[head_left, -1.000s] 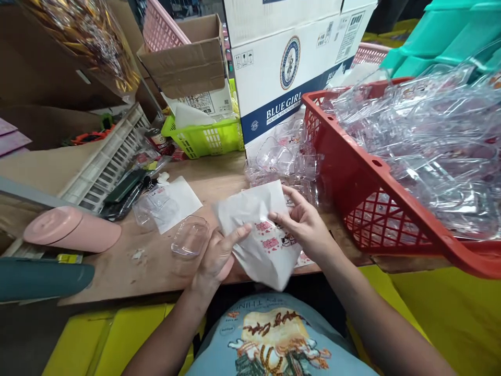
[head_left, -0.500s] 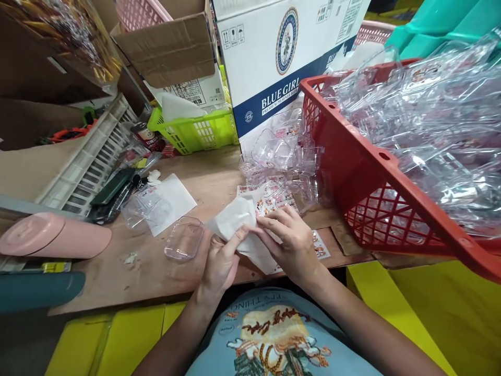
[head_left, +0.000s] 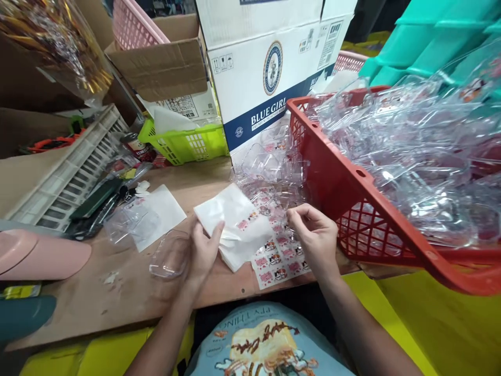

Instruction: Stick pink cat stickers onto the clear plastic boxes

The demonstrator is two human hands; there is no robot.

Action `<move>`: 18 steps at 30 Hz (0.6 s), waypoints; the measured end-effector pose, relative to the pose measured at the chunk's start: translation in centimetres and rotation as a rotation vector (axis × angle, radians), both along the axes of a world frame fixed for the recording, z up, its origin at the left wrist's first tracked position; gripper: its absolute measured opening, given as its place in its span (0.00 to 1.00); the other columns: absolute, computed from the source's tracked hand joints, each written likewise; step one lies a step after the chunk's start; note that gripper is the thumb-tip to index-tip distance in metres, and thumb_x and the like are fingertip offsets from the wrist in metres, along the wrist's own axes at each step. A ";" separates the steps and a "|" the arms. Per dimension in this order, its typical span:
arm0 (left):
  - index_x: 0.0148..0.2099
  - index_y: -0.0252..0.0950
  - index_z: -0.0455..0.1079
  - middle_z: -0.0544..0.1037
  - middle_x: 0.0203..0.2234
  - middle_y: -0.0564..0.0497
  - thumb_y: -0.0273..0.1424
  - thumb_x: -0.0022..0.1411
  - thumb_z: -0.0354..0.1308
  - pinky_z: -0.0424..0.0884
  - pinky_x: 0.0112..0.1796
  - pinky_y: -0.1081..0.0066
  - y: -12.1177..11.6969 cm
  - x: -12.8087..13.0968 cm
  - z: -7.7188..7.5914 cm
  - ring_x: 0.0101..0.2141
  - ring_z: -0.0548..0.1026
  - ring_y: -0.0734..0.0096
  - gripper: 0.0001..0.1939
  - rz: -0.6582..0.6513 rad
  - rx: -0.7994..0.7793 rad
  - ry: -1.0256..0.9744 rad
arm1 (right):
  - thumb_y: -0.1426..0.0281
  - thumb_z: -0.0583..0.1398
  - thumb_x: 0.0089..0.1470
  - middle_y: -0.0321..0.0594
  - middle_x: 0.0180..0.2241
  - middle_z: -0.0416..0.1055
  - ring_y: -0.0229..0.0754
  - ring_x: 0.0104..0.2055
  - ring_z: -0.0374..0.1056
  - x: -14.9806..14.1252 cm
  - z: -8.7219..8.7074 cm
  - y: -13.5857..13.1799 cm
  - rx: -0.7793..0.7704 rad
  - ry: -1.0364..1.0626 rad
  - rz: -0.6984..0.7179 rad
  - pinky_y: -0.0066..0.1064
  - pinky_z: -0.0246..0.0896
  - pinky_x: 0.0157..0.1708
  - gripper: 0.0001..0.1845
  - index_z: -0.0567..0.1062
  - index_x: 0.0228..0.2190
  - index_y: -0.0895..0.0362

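sticker sheet (head_left: 279, 258): thin, limp, best pinched at edge | left hand (head_left: 203, 250): backing paper (head_left: 230, 224) gripped | right hand (head_left: 313, 235): fingertips pinched shut, contents indiscernible

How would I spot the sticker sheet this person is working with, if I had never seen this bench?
Start at the big red basket heaped with clear plastic, on the right of the wooden table. Just left of its near corner, at the table's front edge, lies the sticker sheet, under the right hand. Unlike the plain white paper that the left hand touches, it carries rows of small pink and cartoon stickers.
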State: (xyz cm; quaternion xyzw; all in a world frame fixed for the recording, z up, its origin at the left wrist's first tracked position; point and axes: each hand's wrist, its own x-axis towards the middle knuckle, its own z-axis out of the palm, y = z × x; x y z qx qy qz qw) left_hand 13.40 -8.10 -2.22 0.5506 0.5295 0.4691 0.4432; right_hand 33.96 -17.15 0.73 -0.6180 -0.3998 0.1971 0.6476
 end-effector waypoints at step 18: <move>0.55 0.36 0.75 0.76 0.53 0.41 0.48 0.67 0.53 0.63 0.59 0.59 -3.8 1.7 3.4 0.56 0.71 0.56 0.25 -0.525 -0.156 -0.425 | 0.61 0.67 0.55 0.38 0.29 0.70 0.43 0.34 0.68 -0.5 0.2 2.0 -0.032 0.007 0.283 0.36 0.65 0.36 0.10 0.77 0.28 0.54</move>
